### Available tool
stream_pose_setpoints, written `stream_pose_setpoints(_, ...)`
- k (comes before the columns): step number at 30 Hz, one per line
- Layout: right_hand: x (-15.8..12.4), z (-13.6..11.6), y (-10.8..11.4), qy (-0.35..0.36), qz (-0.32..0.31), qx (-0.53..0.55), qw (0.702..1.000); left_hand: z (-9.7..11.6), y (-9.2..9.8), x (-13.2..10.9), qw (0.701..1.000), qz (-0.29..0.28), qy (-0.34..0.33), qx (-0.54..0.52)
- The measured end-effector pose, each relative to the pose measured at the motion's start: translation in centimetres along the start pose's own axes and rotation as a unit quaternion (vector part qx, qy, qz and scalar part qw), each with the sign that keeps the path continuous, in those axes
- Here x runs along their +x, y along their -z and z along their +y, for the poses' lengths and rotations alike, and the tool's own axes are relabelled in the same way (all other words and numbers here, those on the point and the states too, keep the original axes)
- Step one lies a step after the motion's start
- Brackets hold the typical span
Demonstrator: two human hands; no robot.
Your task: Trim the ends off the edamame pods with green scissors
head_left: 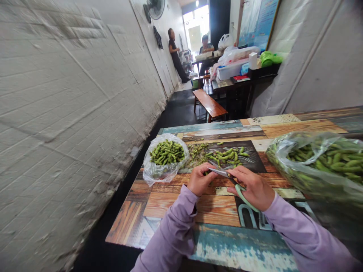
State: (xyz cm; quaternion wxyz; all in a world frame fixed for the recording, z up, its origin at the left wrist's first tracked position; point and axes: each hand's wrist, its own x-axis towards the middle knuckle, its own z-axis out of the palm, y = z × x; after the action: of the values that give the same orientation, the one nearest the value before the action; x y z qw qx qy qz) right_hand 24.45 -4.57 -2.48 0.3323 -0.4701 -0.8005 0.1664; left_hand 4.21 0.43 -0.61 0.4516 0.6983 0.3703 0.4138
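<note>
My right hand (256, 189) is closed around the handles of a pair of scissors (246, 198) with pale green grips. The blades are spread and point left, toward my left hand (198, 180). Those left fingers are pinched on a green soybean pod (206, 173), mostly hidden by the fingers and blades. Just beyond the blades lies a loose group of pods (227, 155) on the dark patch of the tabletop. Small green trimmings (197, 151) are scattered to their left. A clear plastic bag (150, 175) full of pods (167, 152) stands at the left.
A larger plastic bag (306, 181) of pods sits at the right of the patterned table (170, 202). Past the table are a wooden bench (210, 102) and a cluttered dark table (263, 71). A white wall (56, 113) runs along the left. Two people are far back.
</note>
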Motion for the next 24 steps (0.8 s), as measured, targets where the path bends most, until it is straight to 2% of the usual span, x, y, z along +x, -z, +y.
stream_pose_setpoints(9,-0.1,0.7,-0.2,0.021,-0.004,-0.008,1.0,0.3,0.2,0.0,1.0,-0.025,-0.017,0.001)
stream_pose_setpoints(13,-0.2,0.8,-0.5,0.028,0.008,-0.033,0.999,-0.2,0.0,0.1,1.0,-0.002,-0.002,-0.013)
stream_pose_setpoints(16,-0.3,0.7,-0.6,0.018,0.042,-0.052,0.998,-0.8,-0.2,0.1,0.995,0.035,0.047,-0.074)
stream_pose_setpoints(19,-0.2,0.7,-0.5,-0.002,0.071,-0.068,0.995,-1.0,-0.2,0.1,0.97,0.069,0.142,-0.184)
stream_pose_setpoints(21,-0.2,0.8,-0.4,-0.008,0.083,-0.07,0.994,-0.9,-0.2,0.1,0.947,0.072,0.191,-0.247)
stream_pose_setpoints(24,-0.1,0.9,-0.4,-0.002,0.084,-0.062,0.994,-0.8,-0.2,0.2,0.929,0.054,0.207,-0.304)
